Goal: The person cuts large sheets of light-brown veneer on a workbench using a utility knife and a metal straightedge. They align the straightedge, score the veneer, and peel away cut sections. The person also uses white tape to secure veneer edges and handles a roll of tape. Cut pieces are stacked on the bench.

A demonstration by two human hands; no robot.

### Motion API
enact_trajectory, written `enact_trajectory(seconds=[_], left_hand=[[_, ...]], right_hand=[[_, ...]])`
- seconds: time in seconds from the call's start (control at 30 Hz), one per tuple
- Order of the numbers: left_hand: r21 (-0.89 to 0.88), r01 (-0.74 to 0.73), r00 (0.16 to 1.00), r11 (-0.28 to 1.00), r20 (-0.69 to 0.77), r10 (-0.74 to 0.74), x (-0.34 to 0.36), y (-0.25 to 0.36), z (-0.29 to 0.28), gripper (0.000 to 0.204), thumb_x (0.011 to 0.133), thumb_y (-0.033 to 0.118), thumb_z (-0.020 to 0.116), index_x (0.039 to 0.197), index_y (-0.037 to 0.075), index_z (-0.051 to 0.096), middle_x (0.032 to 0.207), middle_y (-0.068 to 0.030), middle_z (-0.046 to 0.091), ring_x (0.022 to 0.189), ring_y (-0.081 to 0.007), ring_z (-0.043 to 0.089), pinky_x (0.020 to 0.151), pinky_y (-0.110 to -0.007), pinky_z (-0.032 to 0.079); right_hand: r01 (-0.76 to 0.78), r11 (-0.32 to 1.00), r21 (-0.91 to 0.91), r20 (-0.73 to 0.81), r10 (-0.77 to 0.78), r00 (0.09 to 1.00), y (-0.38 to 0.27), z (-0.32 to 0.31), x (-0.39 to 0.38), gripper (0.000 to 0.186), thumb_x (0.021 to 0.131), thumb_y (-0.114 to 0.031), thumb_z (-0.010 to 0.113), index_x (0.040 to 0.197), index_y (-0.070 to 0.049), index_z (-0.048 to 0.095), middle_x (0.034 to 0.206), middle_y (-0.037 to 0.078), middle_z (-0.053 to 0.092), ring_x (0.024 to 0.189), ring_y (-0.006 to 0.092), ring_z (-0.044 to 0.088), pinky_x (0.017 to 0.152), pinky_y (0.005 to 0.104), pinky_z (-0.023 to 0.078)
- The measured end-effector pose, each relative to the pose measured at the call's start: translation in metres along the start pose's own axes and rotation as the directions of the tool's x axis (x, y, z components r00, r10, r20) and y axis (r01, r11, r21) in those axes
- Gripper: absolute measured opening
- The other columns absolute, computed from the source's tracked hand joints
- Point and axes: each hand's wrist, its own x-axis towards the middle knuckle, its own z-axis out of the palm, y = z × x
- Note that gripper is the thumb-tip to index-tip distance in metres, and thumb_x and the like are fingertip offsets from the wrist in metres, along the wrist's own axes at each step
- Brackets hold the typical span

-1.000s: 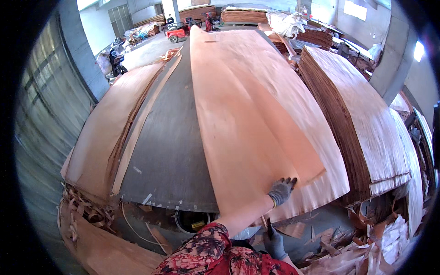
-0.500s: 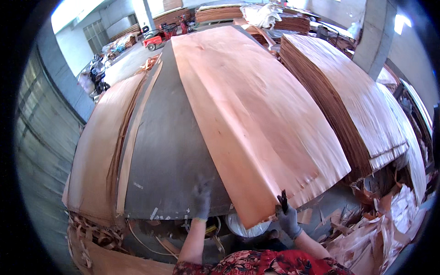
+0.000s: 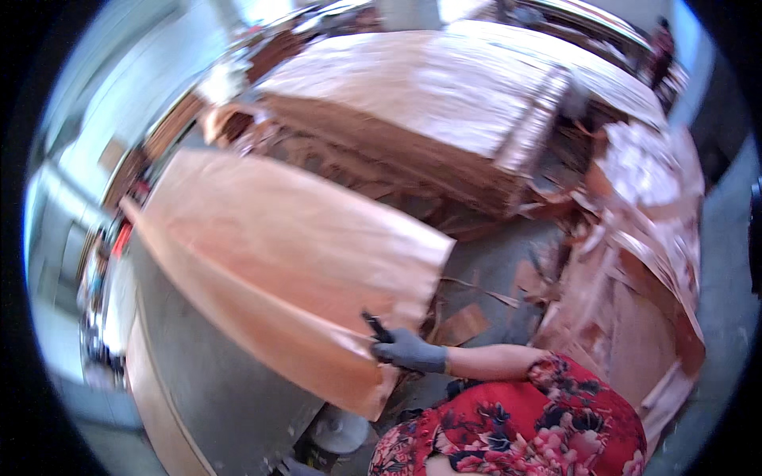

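A wide, pale orange-brown wood veneer sheet (image 3: 278,230) lies across a dark grey flat surface (image 3: 214,349), its left side bent up along a long crease. At the near edge of the sheet, where the crease ends, my right hand (image 3: 409,351) in a grey glove is closed on the veneer. Something dark juts up from its fingers; whether it is a tool or dark fingertips I cannot make out. Only a blurred bit of my grey-gloved left hand (image 3: 298,468) shows at the bottom edge, its fingers hidden.
Beyond the sheet stands a thick veneer stack (image 3: 397,103). Crumpled veneer scraps (image 3: 627,246) pile up on the right, and loose pieces (image 3: 464,324) lie on the floor. A round whitish object (image 3: 340,432) sits below the near edge. Another person (image 3: 661,51) is at the far right.
The view has swung right and blurred. The near end of the veneer sheet has lifted and bent more, with my right hand at its edge. My left hand has dropped to the bottom edge of view.
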Motion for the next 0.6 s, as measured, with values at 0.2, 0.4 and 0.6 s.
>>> enact_trajectory(seconds=[0.2,0.4,0.6], left_hand=[[-0.167,-0.019,0.862,0.986,0.497,0.101,-0.120,0.041,0.158,0.050,0.086,0.036,0.052,0.127,0.008,0.046,0.114,-0.0181,0.057,0.098,-0.0258,0.057,0.088,-0.038,0.044],[-0.016,0.224,0.517,0.974,0.850,-0.105,-0.209,0.042,0.264,0.046,0.089,0.035,0.048,0.123,0.004,0.049,0.108,-0.0176,0.059,0.090,-0.0253,0.059,0.085,-0.036,0.047],[0.268,0.288,0.081,0.920,0.950,-0.302,-0.263,0.031,0.361,0.044,0.091,0.034,0.043,0.119,0.000,0.052,0.103,-0.0172,0.061,0.083,-0.0247,0.061,0.082,-0.034,0.049]], right_hand=[[-0.217,0.875,0.433,0.145,0.170,0.975,-0.077,-0.144,-0.020,0.025,0.084,-0.032,0.059,0.091,-0.008,0.059,0.058,-0.002,0.050,0.041,0.0061,0.039,0.037,0.0214,0.032],[-0.163,0.731,0.663,0.106,0.123,0.987,-0.103,-0.274,-0.003,0.025,0.083,-0.031,0.062,0.073,-0.009,0.054,0.057,-0.002,0.049,0.040,0.0058,0.040,0.035,0.0206,0.029],[-0.106,0.739,0.665,-0.006,0.147,0.989,-0.149,-0.430,0.021,0.024,0.085,-0.031,0.060,0.072,-0.013,0.051,0.055,-0.004,0.044,0.039,0.0068,0.036,0.036,0.0222,0.026]])
